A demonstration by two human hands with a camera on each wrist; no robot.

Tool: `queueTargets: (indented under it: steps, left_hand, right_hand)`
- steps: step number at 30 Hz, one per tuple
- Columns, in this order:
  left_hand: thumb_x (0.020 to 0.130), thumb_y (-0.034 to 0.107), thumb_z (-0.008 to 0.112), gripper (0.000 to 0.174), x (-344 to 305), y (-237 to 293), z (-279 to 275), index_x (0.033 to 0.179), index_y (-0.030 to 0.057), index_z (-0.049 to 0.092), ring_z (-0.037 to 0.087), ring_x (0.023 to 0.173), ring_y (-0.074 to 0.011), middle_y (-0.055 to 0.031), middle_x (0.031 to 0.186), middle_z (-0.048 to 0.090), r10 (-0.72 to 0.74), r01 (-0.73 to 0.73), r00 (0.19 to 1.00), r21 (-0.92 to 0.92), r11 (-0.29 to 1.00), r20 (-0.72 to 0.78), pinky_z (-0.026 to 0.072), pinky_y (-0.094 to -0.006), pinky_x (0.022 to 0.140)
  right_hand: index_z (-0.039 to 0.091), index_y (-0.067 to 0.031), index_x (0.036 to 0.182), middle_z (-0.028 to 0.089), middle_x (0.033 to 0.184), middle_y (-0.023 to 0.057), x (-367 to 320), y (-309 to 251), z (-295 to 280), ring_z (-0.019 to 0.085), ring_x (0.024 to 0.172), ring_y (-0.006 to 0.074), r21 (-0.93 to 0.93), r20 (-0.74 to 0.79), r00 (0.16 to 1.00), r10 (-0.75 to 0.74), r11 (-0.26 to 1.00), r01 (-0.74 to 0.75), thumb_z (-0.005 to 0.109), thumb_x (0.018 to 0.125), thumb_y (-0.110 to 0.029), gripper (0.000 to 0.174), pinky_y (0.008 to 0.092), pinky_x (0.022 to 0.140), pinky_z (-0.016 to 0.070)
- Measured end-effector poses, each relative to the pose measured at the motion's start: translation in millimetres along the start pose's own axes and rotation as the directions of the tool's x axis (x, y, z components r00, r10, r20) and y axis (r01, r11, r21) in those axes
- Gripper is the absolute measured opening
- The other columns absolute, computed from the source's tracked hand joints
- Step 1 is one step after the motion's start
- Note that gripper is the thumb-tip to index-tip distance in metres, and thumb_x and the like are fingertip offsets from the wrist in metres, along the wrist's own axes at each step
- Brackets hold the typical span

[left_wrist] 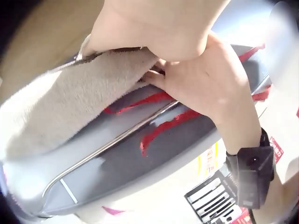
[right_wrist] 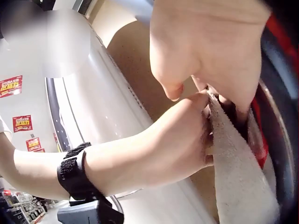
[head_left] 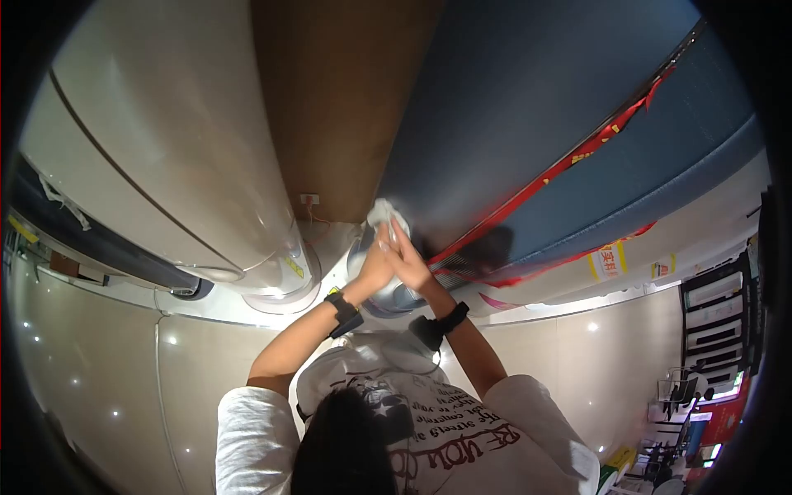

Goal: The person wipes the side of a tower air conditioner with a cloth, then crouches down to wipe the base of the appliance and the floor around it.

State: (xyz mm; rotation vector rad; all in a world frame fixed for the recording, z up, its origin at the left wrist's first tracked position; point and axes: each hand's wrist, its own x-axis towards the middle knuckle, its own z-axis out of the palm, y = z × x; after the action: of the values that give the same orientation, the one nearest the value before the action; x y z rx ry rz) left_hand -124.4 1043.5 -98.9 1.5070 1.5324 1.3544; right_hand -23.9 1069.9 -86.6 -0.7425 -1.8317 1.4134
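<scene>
A pale beige cloth [head_left: 381,213] is pressed against the front of a tall blue-grey appliance [head_left: 528,107] that has a red ribbon [head_left: 577,157] across it. My left hand [head_left: 378,257] and my right hand [head_left: 404,252] meet at the cloth, and both grip it with curled fingers. In the left wrist view the cloth [left_wrist: 70,102] lies over the appliance's rounded grey edge [left_wrist: 140,172], with my right hand [left_wrist: 205,84] pinching its end. In the right wrist view my right hand [right_wrist: 205,51] and left hand [right_wrist: 182,135] hold the cloth [right_wrist: 238,177] between them.
A white rounded appliance [head_left: 165,140] stands to the left, with a brown panel [head_left: 338,91] and a wall socket [head_left: 309,198] between the two. Glossy floor tiles [head_left: 124,363] surround me. Shelving with goods [head_left: 718,330] stands at the right.
</scene>
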Motion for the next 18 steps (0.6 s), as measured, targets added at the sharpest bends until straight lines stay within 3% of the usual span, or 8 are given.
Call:
queueTargets:
  steps: [1, 3, 5, 9, 11, 13, 15, 18]
  left_hand:
    - [0.087, 0.018, 0.049, 0.055, -14.2, -5.0, -0.6, 0.131, -0.0095, 0.029, 0.040, 0.118, -0.0492, -0.0345, 0.122, 0.042, -0.136, 0.146, 0.985, -0.093, 0.985, 0.102, 0.0314, -0.0474, 0.103]
    - [0.086, 0.015, 0.049, 0.055, -30.9, -22.6, 11.0, 0.131, -0.0092, 0.028, 0.045, 0.113, -0.0489, -0.0339, 0.119, 0.046, 0.072, -0.073, 0.997, 0.117, 0.990, 0.017, 0.0342, -0.0469, 0.100]
    - [0.084, 0.015, 0.051, 0.059, -33.6, 3.3, 5.8, 0.131, -0.0110, 0.026, 0.038, 0.118, -0.0521, -0.0345, 0.127, 0.040, -0.022, 0.012, 0.990, 0.075, 0.997, 0.140, 0.0305, -0.0511, 0.101]
    - [0.078, 0.016, 0.057, 0.036, -30.3, 40.4, 30.9, 0.112, 0.0042, 0.059, 0.029, 0.118, -0.0533, -0.0312, 0.131, 0.033, 0.308, -0.304, 0.949, 0.056, 0.951, -0.073, 0.0227, -0.0593, 0.102]
    - [0.076, 0.021, 0.060, 0.033, -13.5, 98.7, 10.2, 0.106, 0.0107, 0.064, 0.030, 0.117, -0.0505, -0.0305, 0.128, 0.035, 0.430, -0.459, 0.887, 0.212, 0.863, 0.171, 0.0184, -0.0643, 0.101]
    - [0.074, 0.029, 0.064, 0.046, -5.2, 106.8, 13.9, 0.117, 0.0114, 0.059, 0.027, 0.120, -0.0508, -0.0302, 0.130, 0.034, 0.491, -0.515, 0.857, 0.228, 0.826, 0.159, 0.0122, -0.0702, 0.099]
    - [0.072, 0.033, 0.067, 0.056, -2.2, 96.1, 24.3, 0.123, 0.0118, 0.055, 0.027, 0.121, -0.0506, -0.0298, 0.130, 0.034, 0.361, -0.386, 0.920, 0.180, 0.905, 0.154, 0.0097, -0.0716, 0.098]
    - [0.071, 0.034, 0.068, 0.078, -16.3, 59.9, 48.4, 0.133, -0.0018, 0.038, 0.020, 0.126, -0.0532, -0.0330, 0.135, 0.028, 0.315, -0.327, 0.945, 0.240, 0.914, 0.085, 0.0080, -0.0668, 0.104]
  right_hand:
    - [0.025, 0.0059, 0.142, 0.049, 0.131, 0.0234, -9.1, 15.6, -0.6, 0.048, 0.123, 0.0248, 0.008, -0.017, 0.997, 0.072, 0.997, -0.072, 0.049, 0.092, -0.012, 0.058, 0.0331, 0.103, 0.0337]
    - [0.025, 0.0055, 0.142, 0.047, 0.133, 0.0230, -24.8, -9.0, -6.4, 0.044, 0.126, 0.0256, -0.065, 0.009, 0.988, 0.157, 0.986, -0.156, 0.050, 0.092, -0.012, 0.058, 0.0331, 0.105, 0.0310]
    - [0.026, 0.0051, 0.142, 0.045, 0.136, 0.0227, -35.9, -47.8, -12.8, 0.040, 0.130, 0.0264, -0.138, 0.017, 0.966, 0.257, 0.958, -0.252, 0.051, 0.092, -0.012, 0.059, 0.0332, 0.107, 0.0283]
    - [0.033, 0.0040, 0.139, 0.045, 0.137, 0.0204, -57.8, -131.0, -21.8, 0.041, 0.130, 0.0270, -0.314, -0.098, 0.993, -0.060, 0.949, 0.026, 0.051, 0.092, -0.011, 0.053, 0.0351, 0.106, 0.0296]
    - [0.036, 0.0036, 0.138, 0.045, 0.137, 0.0198, -66.2, -155.3, -23.2, 0.042, 0.129, 0.0266, -0.340, -0.154, 0.963, -0.221, 0.927, 0.158, 0.050, 0.091, -0.010, 0.051, 0.0358, 0.105, 0.0312]
    - [0.039, 0.0038, 0.136, 0.045, 0.138, 0.0188, -60.8, -166.7, -25.3, 0.041, 0.129, 0.0261, -0.223, -0.272, 0.916, -0.296, 0.945, 0.239, 0.049, 0.090, -0.008, 0.048, 0.0366, 0.106, 0.0305]
    - [0.042, 0.0035, 0.135, 0.044, 0.139, 0.0178, -65.4, -153.5, -27.7, 0.040, 0.130, 0.0261, -0.158, -0.305, 0.930, -0.204, 0.974, 0.161, 0.049, 0.090, -0.007, 0.047, 0.0354, 0.106, 0.0298]
    - [0.046, 0.0010, 0.132, 0.048, 0.135, 0.0174, -67.7, -127.8, -33.1, 0.045, 0.126, 0.0247, -0.192, -0.244, 0.961, -0.133, 0.978, 0.086, 0.049, 0.090, -0.006, 0.043, 0.0327, 0.103, 0.0331]
